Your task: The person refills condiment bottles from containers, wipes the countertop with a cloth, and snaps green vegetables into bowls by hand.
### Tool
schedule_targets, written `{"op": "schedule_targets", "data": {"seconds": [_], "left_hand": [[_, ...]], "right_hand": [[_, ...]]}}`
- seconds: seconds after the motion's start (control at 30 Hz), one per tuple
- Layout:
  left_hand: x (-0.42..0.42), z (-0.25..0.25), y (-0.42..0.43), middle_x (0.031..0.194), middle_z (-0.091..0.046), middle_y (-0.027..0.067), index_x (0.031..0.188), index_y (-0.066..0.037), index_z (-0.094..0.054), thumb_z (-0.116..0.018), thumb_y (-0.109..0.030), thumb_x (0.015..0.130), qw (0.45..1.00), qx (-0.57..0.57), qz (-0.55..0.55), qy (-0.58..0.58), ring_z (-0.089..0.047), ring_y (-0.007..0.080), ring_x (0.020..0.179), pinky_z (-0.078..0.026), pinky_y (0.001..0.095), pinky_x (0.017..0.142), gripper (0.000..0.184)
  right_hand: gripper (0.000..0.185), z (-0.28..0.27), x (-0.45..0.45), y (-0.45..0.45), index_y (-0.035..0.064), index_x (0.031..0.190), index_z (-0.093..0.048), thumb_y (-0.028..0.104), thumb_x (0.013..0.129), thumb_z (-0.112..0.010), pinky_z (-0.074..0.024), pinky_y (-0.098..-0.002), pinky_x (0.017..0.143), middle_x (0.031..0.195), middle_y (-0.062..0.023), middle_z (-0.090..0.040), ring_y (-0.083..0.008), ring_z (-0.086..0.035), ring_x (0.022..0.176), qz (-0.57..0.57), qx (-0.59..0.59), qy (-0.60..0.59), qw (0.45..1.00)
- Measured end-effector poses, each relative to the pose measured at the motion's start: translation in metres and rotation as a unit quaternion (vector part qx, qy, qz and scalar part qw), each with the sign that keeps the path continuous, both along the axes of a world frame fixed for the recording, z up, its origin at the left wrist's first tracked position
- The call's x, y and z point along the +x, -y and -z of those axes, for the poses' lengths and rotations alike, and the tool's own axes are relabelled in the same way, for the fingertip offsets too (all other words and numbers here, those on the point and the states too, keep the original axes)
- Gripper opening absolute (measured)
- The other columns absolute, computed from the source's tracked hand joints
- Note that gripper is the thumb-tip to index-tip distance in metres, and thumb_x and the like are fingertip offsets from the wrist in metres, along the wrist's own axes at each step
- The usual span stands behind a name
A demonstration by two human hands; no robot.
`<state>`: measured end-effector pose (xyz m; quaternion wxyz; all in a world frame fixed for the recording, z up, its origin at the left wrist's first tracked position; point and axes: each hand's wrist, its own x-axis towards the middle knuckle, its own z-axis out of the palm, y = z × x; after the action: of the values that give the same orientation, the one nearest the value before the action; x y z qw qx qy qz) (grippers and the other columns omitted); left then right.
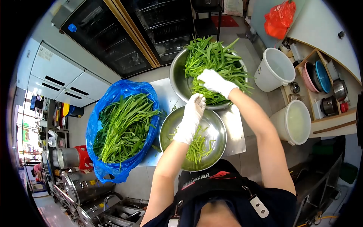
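Leafy green stalks (213,56) fill much of a large steel bowl (178,72) at the upper middle. My right hand (213,81), in a white glove, lies over these greens with its fingers closed; what they hold is hidden. Over the back rim of a nearer steel bowl (217,132) is my gloved left hand (196,104), its fingers bent together, with any held piece too small to make out. Short cut green stems (197,149) lie in this nearer bowl. To the left, a blue plastic bag (92,126) holds long leafy greens (128,128).
Both bowls and the bag rest on a metal table (236,132). Two white buckets, a far one (264,75) and a near one (281,123), stand right beside shelves of pans. Dark glass-door cabinets (109,38) stand behind. Steel pots (89,185) are at lower left.
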<state>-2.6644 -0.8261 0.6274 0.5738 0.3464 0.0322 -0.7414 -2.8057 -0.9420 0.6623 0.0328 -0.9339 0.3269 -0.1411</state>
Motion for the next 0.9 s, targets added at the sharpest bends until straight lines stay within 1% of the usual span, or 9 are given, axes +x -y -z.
{"op": "schedule_targets", "data": {"seconds": [0.07,0.13,0.23,0.4,0.5,0.63,0.73,0.8,0.9], "left_hand": [[-0.014,0.009,0.008,0.096,-0.064,0.0068,0.099,-0.007,-0.057,-0.061,-0.015,0.09,0.998,0.025,0.002,0.052,-0.062,0.0216,0.087,-0.051,0.0295,0.072,0.013],[-0.025,0.011,0.013,0.113,-0.063,0.0145,0.112,0.001,-0.053,-0.053,-0.012,0.094,0.995,0.052,0.029,0.08,-0.062,0.0289,0.105,-0.052,0.0349,0.087,0.023],[-0.023,0.007,0.016,0.131,-0.052,0.0229,0.124,0.009,-0.043,-0.038,-0.011,0.098,0.992,0.066,0.103,0.039,-0.057,0.036,0.114,-0.049,0.042,0.097,0.033],[0.017,-0.01,-0.026,0.122,-0.062,0.0142,0.126,-0.001,-0.05,-0.047,-0.022,0.099,0.974,-0.008,0.192,0.12,-0.064,0.0227,0.1,-0.051,0.0321,0.084,0.035],[0.06,-0.042,-0.082,0.102,-0.068,0.008,0.113,-0.002,-0.062,-0.053,-0.023,0.097,0.946,-0.083,0.154,0.271,-0.064,0.0169,0.085,-0.051,0.0284,0.076,0.028],[0.118,-0.095,-0.159,0.088,-0.069,0.0056,0.101,-0.002,-0.068,-0.06,-0.019,0.093,0.779,-0.166,0.097,0.597,-0.063,0.0122,0.076,-0.05,0.0268,0.069,0.02],[0.184,-0.148,-0.204,0.085,-0.067,0.01,0.096,-0.004,-0.069,-0.065,-0.012,0.087,0.549,-0.169,-0.028,0.818,-0.065,0.0208,0.074,-0.051,0.0316,0.067,0.013],[0.241,-0.165,-0.218,0.082,-0.064,0.0118,0.09,-0.006,-0.067,-0.063,-0.012,0.087,0.386,-0.119,-0.148,0.903,-0.063,0.0289,0.074,-0.051,0.0364,0.066,0.008],[0.33,-0.169,-0.231,0.082,-0.067,0.0112,0.087,-0.006,-0.069,-0.063,-0.007,0.083,0.292,-0.029,-0.125,0.948,-0.065,0.0295,0.078,-0.051,0.0366,0.069,0.007]], "right_hand": [[0.045,-0.005,0.0,-0.004,0.0047,0.114,-0.062,0.026,0.076,-0.073,-0.0457,-0.0408,0.09,0.095,-0.0168,-0.062,-0.0319,-0.059,0.095,0.054,0.167,0.035,0.984],[0.064,-0.03,-0.004,0.004,0.0038,0.13,-0.054,0.033,0.077,-0.073,-0.0401,-0.037,0.103,0.128,-0.0192,-0.056,-0.0298,-0.053,0.12,0.072,0.371,0.072,0.923],[0.062,-0.047,-0.014,0.008,0.0024,0.13,-0.054,0.034,0.08,-0.071,-0.0393,-0.0358,0.103,0.127,-0.0165,-0.058,-0.027,-0.053,0.119,0.017,0.346,0.139,0.927],[0.036,-0.056,-0.009,0.005,0.0003,0.112,-0.065,0.026,0.087,-0.063,-0.0488,-0.034,0.087,0.103,-0.0133,-0.07,-0.024,-0.065,0.096,0.028,0.234,0.184,0.954],[0.027,-0.061,0.007,0.0,0.0001,0.108,-0.066,0.02,0.091,-0.059,-0.0486,-0.0269,0.072,0.09,-0.0063,-0.069,-0.0126,-0.061,0.076,0.072,0.324,0.238,0.913],[0.02,-0.068,0.05,-0.021,0.0007,0.106,-0.066,0.012,0.092,-0.056,-0.0449,-0.022,0.063,0.082,-0.0018,-0.066,-0.0064,-0.055,0.068,0.066,0.342,0.283,0.894],[0.023,-0.081,0.103,-0.049,0.0002,0.104,-0.067,0.016,0.09,-0.058,-0.0495,-0.0271,0.072,0.085,-0.0073,-0.068,-0.0145,-0.063,0.075,-0.007,0.336,0.249,0.908],[0.026,-0.089,0.14,-0.071,0.0004,0.103,-0.067,0.021,0.09,-0.057,-0.051,-0.0316,0.08,0.094,-0.0136,-0.07,-0.0232,-0.067,0.087,-0.06,0.315,0.203,0.925],[0.025,-0.085,0.193,-0.102,0.0043,0.101,-0.067,0.025,0.09,-0.057,-0.0521,-0.0345,0.079,0.097,-0.0125,-0.069,-0.0269,-0.066,0.089,-0.169,0.208,0.163,0.949]]}}
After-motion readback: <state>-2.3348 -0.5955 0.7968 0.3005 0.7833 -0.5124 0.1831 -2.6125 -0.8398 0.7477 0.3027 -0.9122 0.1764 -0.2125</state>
